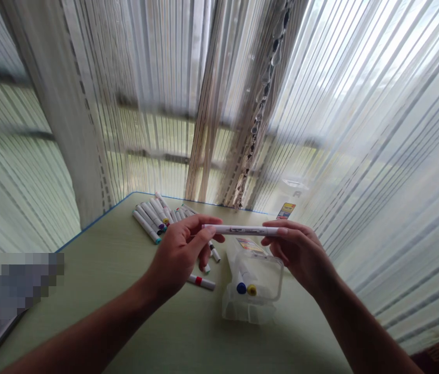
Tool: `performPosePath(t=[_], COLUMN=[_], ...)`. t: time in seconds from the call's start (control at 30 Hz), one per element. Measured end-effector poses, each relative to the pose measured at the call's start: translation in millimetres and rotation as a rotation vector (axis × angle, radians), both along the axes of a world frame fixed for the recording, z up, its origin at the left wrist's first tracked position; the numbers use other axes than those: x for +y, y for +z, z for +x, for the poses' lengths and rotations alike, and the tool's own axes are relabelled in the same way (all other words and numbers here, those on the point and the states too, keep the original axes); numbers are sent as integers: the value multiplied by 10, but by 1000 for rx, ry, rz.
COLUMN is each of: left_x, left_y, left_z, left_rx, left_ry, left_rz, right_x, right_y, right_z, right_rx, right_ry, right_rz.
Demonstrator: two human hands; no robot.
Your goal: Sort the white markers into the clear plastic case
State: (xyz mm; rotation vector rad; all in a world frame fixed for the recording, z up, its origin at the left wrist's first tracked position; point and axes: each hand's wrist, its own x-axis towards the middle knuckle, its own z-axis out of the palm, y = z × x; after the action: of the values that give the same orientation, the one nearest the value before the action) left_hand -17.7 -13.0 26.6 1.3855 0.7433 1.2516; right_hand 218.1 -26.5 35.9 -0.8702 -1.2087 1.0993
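A white marker [246,230] is held level above the table, printed along its barrel. My left hand [182,241] pinches its left end between thumb and fingers. The other end sits in the fingertips of my right hand [299,246]. Below the marker stands a clear plastic case [248,311] with a blue-ended marker [241,287] and a yellow-ended marker [251,289] inside. Behind my left hand lies a pile of white markers [151,215] with coloured ends. A marker with a red band [201,282] rests just below that hand, partly covered by it.
The pale green table [98,291] has a blue edge and meets sheer striped curtains [157,130] at the back. A clear piece with a yellow label [286,210] stands behind my right hand. A pixelated area [4,306] covers the left side.
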Motion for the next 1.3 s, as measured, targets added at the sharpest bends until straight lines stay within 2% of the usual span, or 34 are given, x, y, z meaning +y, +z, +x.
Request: performPosePath(t=[0.23,0.53,0.97,1.3], left_x=[26,19,27,12], left_y=[-15,-18,-26,-1], left_z=[16,11,-1,21], left_rx=[-113,-153,-137,12], left_ry=[-36,-45,-54,-3], left_rz=[-61,-74,-51,11], right_x=[0,-4,3,18], right_y=[39,58,52,1], right_z=[-4,-18,-22,18], right_rx=[48,46,82,33], right_ry=[21,21,21,17], right_rz=[-33,-46,-81,-39])
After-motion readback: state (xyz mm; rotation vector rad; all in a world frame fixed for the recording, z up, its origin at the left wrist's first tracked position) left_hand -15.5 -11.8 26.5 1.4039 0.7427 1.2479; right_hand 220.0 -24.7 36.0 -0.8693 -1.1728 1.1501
